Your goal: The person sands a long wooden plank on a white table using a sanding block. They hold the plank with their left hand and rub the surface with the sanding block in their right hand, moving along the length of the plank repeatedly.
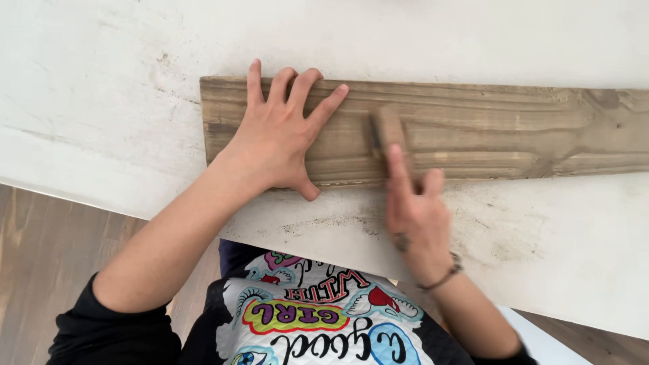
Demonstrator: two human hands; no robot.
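Note:
A long brown-stained wooden plank (pixel 507 132) lies flat on a white table (pixel 101 101), running from the middle out past the right edge. My left hand (pixel 277 138) rests palm down on the plank's left end, fingers spread. My right hand (pixel 416 213) grips a small brown block-shaped piece (pixel 389 132), blurred, and presses it on the plank's surface just right of my left hand. A thin bracelet circles my right wrist.
The white tabletop is scuffed and smudged with brown marks near its front edge (pixel 324 226). Wood-look flooring (pixel 40 257) shows below the table at the left. My printed shirt fills the bottom centre.

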